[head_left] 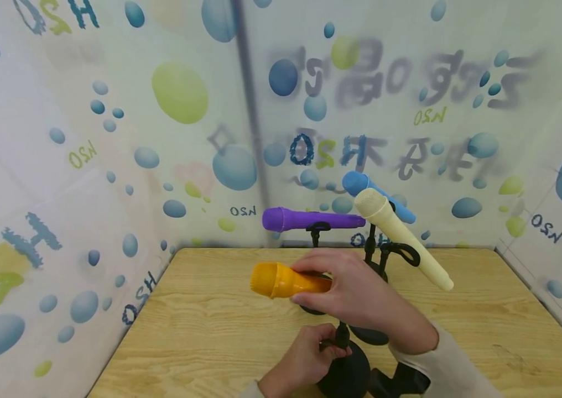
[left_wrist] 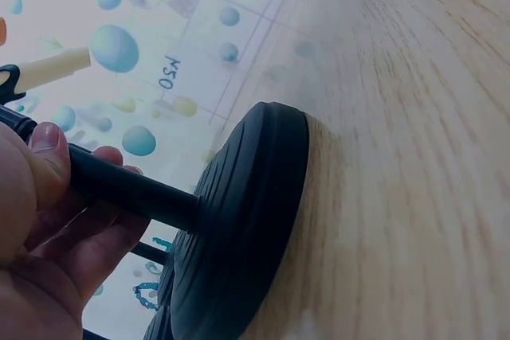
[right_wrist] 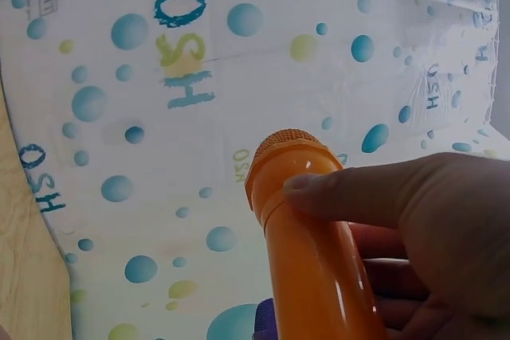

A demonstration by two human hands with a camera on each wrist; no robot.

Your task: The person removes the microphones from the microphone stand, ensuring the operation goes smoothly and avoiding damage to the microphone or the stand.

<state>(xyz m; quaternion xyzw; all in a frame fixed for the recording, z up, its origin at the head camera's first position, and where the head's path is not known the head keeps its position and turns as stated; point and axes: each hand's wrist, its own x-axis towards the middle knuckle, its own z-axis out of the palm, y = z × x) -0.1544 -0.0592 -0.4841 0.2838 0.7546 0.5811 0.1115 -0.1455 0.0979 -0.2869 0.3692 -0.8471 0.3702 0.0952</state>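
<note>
My right hand [head_left: 360,293] holds an orange microphone [head_left: 286,281] around its body, its mesh head pointing left in the head view. The right wrist view shows the thumb pressed along the orange microphone [right_wrist: 315,252] just below the head. Under it, my left hand [head_left: 306,356] grips the upright pole of a black microphone stand [head_left: 344,376]. In the left wrist view, thumb and fingers wrap the pole [left_wrist: 131,191] above the round ridged base [left_wrist: 247,220], which sits on the wooden table. The stand's top is hidden behind my right hand.
Behind my hands, a purple microphone [head_left: 321,220], a blue microphone [head_left: 393,203] and a cream microphone [head_left: 410,240] rest on black stands. Beside the near base lies a black object [head_left: 400,381], partly under my right sleeve. Bubble-printed sheets [head_left: 181,166] border the wooden table [head_left: 186,320].
</note>
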